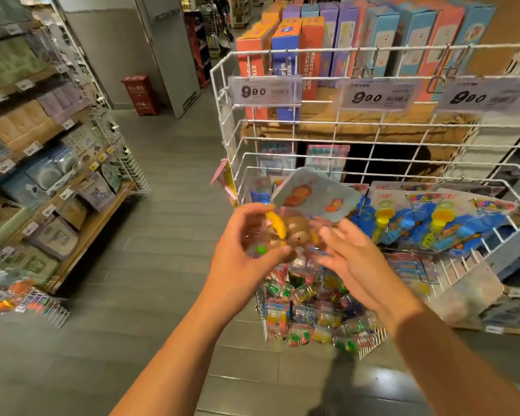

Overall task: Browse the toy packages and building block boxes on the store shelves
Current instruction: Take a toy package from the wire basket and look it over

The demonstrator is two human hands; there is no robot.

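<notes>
My left hand (240, 250) grips a clear toy package (300, 211) with a pale blue header card, a yellow piece and a brown figure inside. The package is held in front of the white wire basket (282, 139). My right hand (354, 259) is beside the package with its fingers straight, its fingertips close to the package's lower right edge; motion blur hides whether they touch. Tall building block boxes (285, 46) in orange, blue and purple stand on the wooden shelf above the basket.
Blue carded toys (451, 223) lie in the wire basket to the right. A lower wire bin (315, 313) holds several small clear toy packs. Price tags (266, 91) reading 9.90 hang on the basket rim. Shelves of packaged goods (42, 175) line the left. A grey floor aisle (162, 235) runs between.
</notes>
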